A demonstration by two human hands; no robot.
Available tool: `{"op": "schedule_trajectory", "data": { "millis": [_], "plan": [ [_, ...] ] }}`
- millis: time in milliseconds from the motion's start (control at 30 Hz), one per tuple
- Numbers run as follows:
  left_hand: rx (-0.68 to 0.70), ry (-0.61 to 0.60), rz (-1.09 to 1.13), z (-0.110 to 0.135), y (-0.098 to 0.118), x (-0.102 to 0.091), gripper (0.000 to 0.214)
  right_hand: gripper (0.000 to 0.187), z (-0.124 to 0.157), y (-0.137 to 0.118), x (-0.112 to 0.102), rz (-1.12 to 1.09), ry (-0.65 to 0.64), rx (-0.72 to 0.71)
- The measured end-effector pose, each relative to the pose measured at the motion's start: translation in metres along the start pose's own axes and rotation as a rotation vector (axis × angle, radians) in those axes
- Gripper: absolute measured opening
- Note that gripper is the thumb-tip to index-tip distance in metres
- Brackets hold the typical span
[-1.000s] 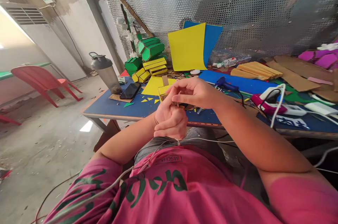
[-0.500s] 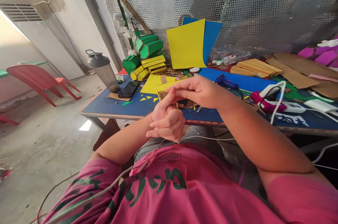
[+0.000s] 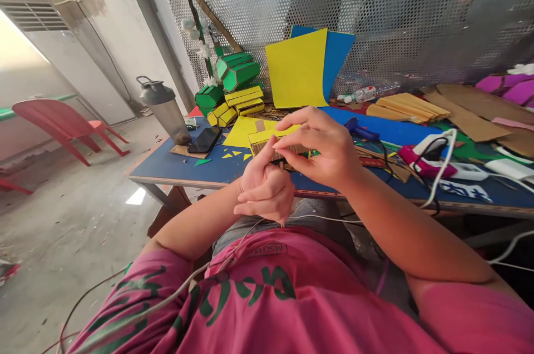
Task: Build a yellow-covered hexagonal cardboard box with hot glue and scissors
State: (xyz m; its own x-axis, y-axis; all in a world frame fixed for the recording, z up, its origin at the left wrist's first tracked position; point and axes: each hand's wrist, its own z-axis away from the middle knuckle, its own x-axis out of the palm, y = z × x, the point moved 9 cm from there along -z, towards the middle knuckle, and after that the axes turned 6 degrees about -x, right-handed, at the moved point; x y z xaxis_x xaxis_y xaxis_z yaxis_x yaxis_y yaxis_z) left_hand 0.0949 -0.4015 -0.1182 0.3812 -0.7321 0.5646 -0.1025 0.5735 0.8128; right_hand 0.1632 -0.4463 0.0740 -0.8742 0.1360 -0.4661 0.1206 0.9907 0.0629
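While the left hand (image 3: 263, 190) curls closed, forefinger (image 3: 261, 157) raised, the right hand (image 3: 327, 148) pinches that fingertip before a yellow-topped cardboard box (image 3: 267, 138).

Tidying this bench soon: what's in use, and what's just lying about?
In use: yellow-topped brown cardboard block, pinched by the right hand, touched by the left hand.
Lying about: flat black phone, grey lidded shaker bottle, blue glue gun, upright yellow sheet, green card boxes.
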Motion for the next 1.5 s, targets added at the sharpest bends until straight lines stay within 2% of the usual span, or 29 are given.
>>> {"op": "schedule_trajectory", "data": {
  "millis": [100, 167, 400, 600, 700, 800, 867, 1000, 1100, 1167, 1300, 1333, 1433, 1500],
  "plan": [
    [0.016, 0.060, 0.008, 0.001, 0.001, -0.007, 0.093, 0.010, 0.002, -0.004, 0.002, 0.054, -0.022, -0.080],
    [0.026, 0.080, 0.009, 0.002, 0.003, -0.005, 0.093, 0.010, 0.004, -0.006, 0.003, 0.113, -0.038, -0.125],
    [-0.094, -0.113, -0.014, 0.006, 0.001, 0.035, 0.095, 0.017, 0.007, -0.001, 0.006, 0.235, -0.121, -0.156],
    [-0.057, -0.097, -0.034, 0.005, 0.004, 0.037, 0.095, 0.012, 0.009, -0.002, 0.009, 0.329, -0.119, -0.197],
    [-0.039, 0.002, -0.019, 0.004, 0.006, 0.026, 0.095, 0.015, 0.012, 0.003, 0.012, 0.298, -0.128, -0.171],
    [0.006, 0.250, 0.024, 0.007, 0.010, 0.002, 0.092, 0.017, 0.014, 0.007, 0.012, 0.244, -0.115, -0.146],
    [0.013, 0.373, 0.050, 0.010, 0.010, -0.008, 0.091, 0.017, 0.015, 0.009, 0.012, 0.226, -0.102, -0.136],
    [-0.050, 0.430, 0.097, 0.012, 0.005, -0.011, 0.090, 0.015, 0.014, 0.009, 0.011, 0.197, -0.078, -0.123],
    [-0.030, 0.493, 0.117, 0.016, 0.006, -0.012, 0.089, 0.014, 0.012, 0.006, 0.006, 0.143, -0.030, -0.128],
    [-0.013, 0.426, 0.104, 0.014, 0.008, -0.004, 0.090, 0.013, 0.011, 0.005, 0.003, 0.107, -0.002, -0.128],
    [-0.063, 0.066, 0.053, 0.006, 0.006, 0.033, 0.092, 0.010, 0.012, 0.008, 0.003, 0.085, -0.009, -0.102],
    [-0.070, 0.036, 0.047, 0.006, 0.006, 0.037, 0.093, 0.010, 0.012, 0.008, 0.004, 0.090, -0.014, -0.105],
    [-0.062, 0.098, 0.034, 0.006, 0.006, 0.034, 0.095, 0.012, 0.013, 0.006, 0.004, 0.109, -0.026, -0.132],
    [-0.055, 0.089, 0.009, 0.005, 0.006, 0.033, 0.096, 0.013, 0.013, 0.005, 0.005, 0.112, -0.035, -0.142]
  ]
}}
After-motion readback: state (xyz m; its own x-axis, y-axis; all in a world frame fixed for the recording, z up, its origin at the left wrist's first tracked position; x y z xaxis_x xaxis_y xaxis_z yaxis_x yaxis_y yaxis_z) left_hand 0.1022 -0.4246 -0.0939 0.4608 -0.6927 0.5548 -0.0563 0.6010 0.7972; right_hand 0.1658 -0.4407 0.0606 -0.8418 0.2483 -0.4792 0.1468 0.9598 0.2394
